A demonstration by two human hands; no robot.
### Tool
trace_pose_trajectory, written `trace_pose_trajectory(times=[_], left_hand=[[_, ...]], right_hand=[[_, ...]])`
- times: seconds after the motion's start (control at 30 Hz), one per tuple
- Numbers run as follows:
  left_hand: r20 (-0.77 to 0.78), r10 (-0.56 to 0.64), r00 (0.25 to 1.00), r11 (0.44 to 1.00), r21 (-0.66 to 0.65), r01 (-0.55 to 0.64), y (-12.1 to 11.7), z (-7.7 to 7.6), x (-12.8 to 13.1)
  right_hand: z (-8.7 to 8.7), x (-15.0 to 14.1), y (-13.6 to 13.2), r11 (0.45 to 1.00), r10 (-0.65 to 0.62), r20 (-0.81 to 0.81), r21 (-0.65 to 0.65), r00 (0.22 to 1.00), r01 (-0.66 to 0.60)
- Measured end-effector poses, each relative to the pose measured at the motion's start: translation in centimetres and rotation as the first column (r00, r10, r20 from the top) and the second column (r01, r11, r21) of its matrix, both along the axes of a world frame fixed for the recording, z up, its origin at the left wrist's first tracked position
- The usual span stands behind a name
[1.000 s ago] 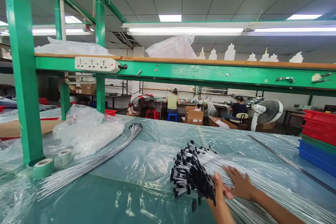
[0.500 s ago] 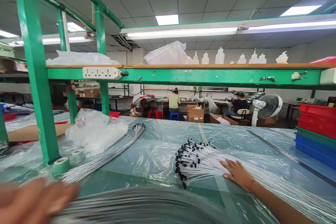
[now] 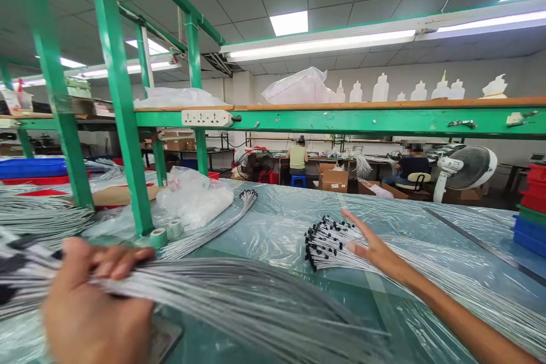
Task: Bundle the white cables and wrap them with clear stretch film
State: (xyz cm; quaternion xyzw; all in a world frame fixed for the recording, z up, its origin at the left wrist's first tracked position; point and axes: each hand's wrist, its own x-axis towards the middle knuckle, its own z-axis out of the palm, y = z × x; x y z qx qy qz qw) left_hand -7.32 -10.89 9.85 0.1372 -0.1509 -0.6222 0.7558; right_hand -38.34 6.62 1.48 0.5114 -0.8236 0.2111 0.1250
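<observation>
Left hand (image 3: 91, 304) is down in the near-left corner, fist wrapped around a thick bundle of grey wires (image 3: 239, 296) that arcs off to the right across the plastic-covered table (image 3: 277, 222). The near end is blurry. Right hand (image 3: 371, 247) is stretched out forward, fingers spread wide and holding nothing, hovering right over the pile of black-tipped wires (image 3: 328, 242) in the middle of the table. Further left there's a thinner wire bunch (image 3: 213, 230), two tape rolls (image 3: 167, 233) by the green frame post (image 3: 119, 102), and a plastic bag (image 3: 194, 202). Red and blue bins (image 3: 531, 210) are stacked at the right edge.
</observation>
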Motion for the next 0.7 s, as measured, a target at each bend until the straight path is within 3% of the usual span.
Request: trace_pose_trajectory(times=[0.03,0.1,0.13,0.2,0.27,0.33,0.47,0.57,0.63,0.67,0.7], left_hand=[[0.051,-0.025,0.998,0.992,-0.123,0.031,0.0,-0.1,-0.3],[0.087,-0.069,0.994,0.976,-0.201,0.085,0.2,-0.4,-1.0],[0.066,-0.098,0.993,0.98,-0.166,0.107,0.4,-0.5,-1.3],[-0.006,-0.154,0.988,0.983,-0.098,0.152,1.0,-0.5,-1.4],[-0.069,-0.237,0.969,0.97,-0.069,0.232,1.7,-0.1,-1.2],[-0.128,-0.33,0.935,0.943,-0.075,0.323,2.4,0.7,-0.8],[-0.246,-0.474,0.845,0.88,-0.135,0.455,3.7,1.5,-0.7],[-0.323,-0.527,0.786,0.843,-0.085,0.531,4.1,0.3,-2.0],[-0.398,-0.491,0.775,0.845,0.001,0.535,4.0,-1.2,-3.5],[-0.435,-0.447,0.781,0.85,0.066,0.523,3.9,-2.1,-4.4],[-0.445,-0.427,0.787,0.849,0.103,0.519,4.0,-3.1,-5.3]], right_hand=[[0.8,3.4,-0.1,0.981,0.194,0.127,-0.009,0.973,-0.195],[1.2,9.3,-0.4,0.928,0.362,0.172,0.027,0.916,-0.371],[0.8,11.6,-0.8,0.911,0.405,0.106,0.036,0.908,-0.411],[-0.7,14.3,-1.7,0.929,0.369,-0.058,-0.003,0.928,-0.37],[-2.0,14.7,-2.5,0.957,0.252,-0.214,-0.091,0.944,-0.276],[-2.1,13.6,-2.8,0.961,0.096,-0.327,-0.216,0.94,-0.173],[1.4,10.0,-1.2,0.926,-0.087,-0.494,-0.36,0.865,-0.112],[3.8,9.2,1.3,0.927,-0.171,-0.633,-0.364,0.755,-0.095],[2.8,10.5,2.8,0.91,-0.183,-0.618,-0.401,0.765,-0.106],[1.3,11.7,3.5,0.885,-0.126,-0.562,-0.435,0.818,-0.163],[-0.7,13.1,4.0,0.836,0.044,-0.476,-0.464,0.878,-0.293]])
